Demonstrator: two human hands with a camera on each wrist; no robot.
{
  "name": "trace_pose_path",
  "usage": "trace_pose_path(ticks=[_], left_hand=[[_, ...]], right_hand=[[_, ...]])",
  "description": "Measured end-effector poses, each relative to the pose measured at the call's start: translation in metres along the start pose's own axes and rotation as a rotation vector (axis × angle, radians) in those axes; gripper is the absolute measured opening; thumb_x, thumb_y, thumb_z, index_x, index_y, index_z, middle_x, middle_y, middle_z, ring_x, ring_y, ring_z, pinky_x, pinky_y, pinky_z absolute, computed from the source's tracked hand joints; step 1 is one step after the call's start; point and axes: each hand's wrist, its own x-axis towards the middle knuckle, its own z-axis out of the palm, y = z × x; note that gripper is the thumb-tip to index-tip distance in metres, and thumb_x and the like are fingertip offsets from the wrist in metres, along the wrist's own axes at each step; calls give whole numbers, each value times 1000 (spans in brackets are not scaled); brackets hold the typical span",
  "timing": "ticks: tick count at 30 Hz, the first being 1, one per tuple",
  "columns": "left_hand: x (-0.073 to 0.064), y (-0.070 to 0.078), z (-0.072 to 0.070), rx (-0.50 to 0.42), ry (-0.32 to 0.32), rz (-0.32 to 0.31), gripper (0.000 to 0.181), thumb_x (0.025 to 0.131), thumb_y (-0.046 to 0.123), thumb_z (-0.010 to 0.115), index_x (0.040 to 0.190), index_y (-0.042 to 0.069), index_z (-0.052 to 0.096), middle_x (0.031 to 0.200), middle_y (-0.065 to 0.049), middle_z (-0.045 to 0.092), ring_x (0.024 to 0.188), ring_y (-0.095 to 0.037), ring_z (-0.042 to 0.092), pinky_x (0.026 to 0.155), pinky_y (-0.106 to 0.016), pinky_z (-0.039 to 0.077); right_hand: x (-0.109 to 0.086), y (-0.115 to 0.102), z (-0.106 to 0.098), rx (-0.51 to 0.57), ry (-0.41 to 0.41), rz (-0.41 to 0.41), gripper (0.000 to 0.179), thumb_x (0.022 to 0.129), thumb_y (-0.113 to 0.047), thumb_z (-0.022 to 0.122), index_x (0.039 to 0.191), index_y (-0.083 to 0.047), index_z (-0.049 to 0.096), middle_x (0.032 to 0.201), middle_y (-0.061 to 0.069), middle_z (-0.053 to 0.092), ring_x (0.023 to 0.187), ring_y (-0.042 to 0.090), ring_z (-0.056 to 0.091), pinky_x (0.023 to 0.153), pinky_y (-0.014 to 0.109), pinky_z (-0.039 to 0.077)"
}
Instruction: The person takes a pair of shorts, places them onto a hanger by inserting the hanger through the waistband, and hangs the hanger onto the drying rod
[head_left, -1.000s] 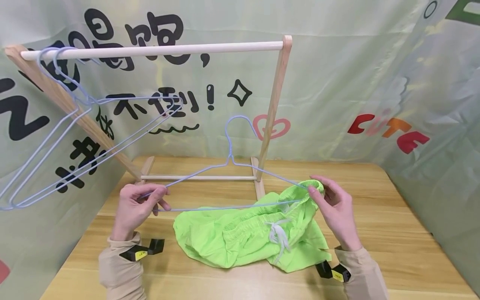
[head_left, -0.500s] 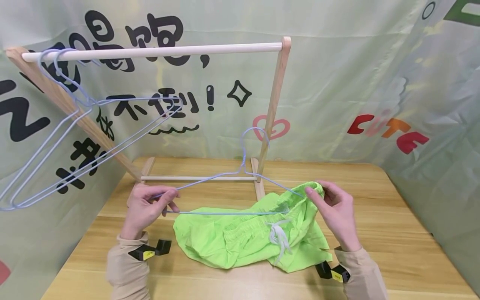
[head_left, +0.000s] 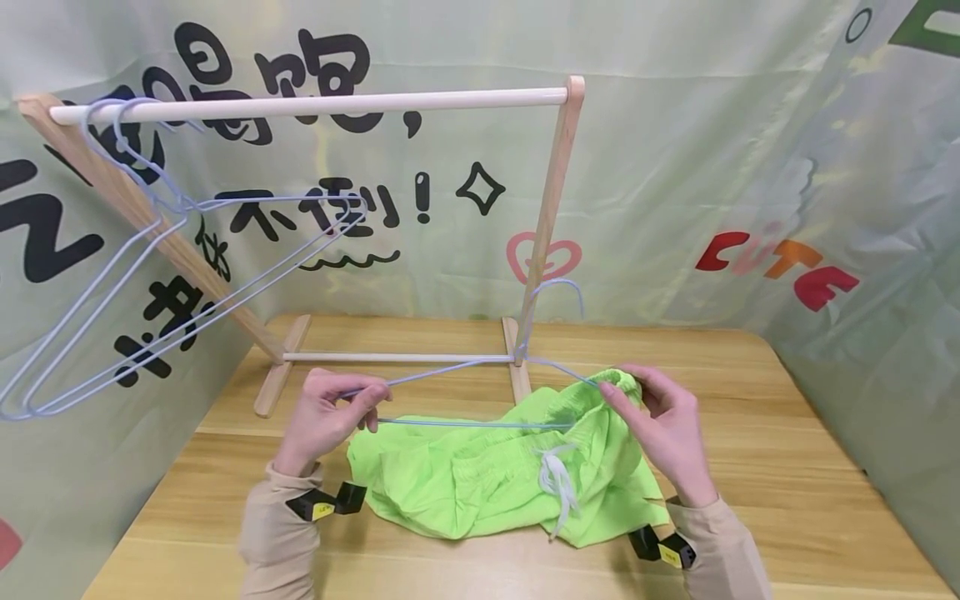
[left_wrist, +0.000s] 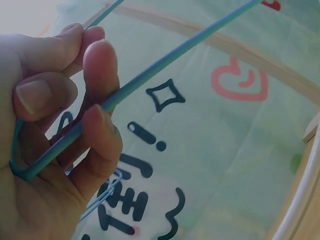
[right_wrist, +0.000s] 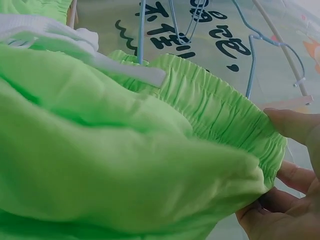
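My left hand (head_left: 333, 417) grips the left end of a light blue wire hanger (head_left: 450, 367), with fingers curled round its corner in the left wrist view. The hanger's right end runs inside the waistband of bright green shorts (head_left: 480, 479). At that waistband's right edge, my right hand (head_left: 663, 421) pinches the gathered elastic (right_wrist: 235, 115) between thumb and fingers. White drawstrings (head_left: 555, 479) hang in a knot at the front of the shorts. The hanger's hook (head_left: 558, 283) points up and right. Its right tip is hidden in the cloth.
A wooden rack with a white top rail (head_left: 315, 105) stands at the back left of the wooden table (head_left: 772, 467). Light blue hangers (head_left: 180, 208) hang at the rail's left end. A printed curtain (head_left: 660, 167) surrounds the table.
My left hand has moved right, carrying the hanger further into the waistband. The hook has shifted right and down. My right hand stays on the waistband, slightly further left.
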Motion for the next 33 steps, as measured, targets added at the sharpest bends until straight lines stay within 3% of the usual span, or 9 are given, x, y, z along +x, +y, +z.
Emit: trace_pose_path(ticks=[4,13,23,29,33], left_hand=[[3,-2,8,19,-26,13,11,90,-11,64,85,-6,72,53,-9,64,46,-7,59,41,-17,45],[6,-3,22,50,-43,29,9,90,-7,66,86,-4,74,53,-7,65,47,-8,60,48,-15,50],[8,-8,38,26,-81,43,19,83,-19,65,86,-2,75,56,-6,67,45,-8,58,42,-13,43],[10,-9,45,48,-91,49,19,85,-17,64,86,-1,74,52,-2,63,45,-7,56,42,-16,42],[11,-8,48,59,-90,56,16,88,-14,63,85,0,71,51,-3,59,44,-7,54,43,-15,41]], right_hand=[[0,0,1,-3,-13,-12,24,87,4,73,111,7,69,98,-21,67,89,-4,65,81,9,55],[-1,1,1,-2,-10,-4,25,87,3,74,111,6,69,100,-18,68,91,-4,66,82,9,55],[-3,1,6,49,-40,-49,24,87,7,72,110,5,70,102,-17,69,91,-2,67,79,11,56],[-3,3,8,14,-47,-90,25,86,7,73,110,3,71,104,-18,69,94,-3,67,83,10,55],[-3,4,9,-34,-62,-148,28,83,9,74,110,3,70,106,-1,73,96,-5,65,83,9,54]])
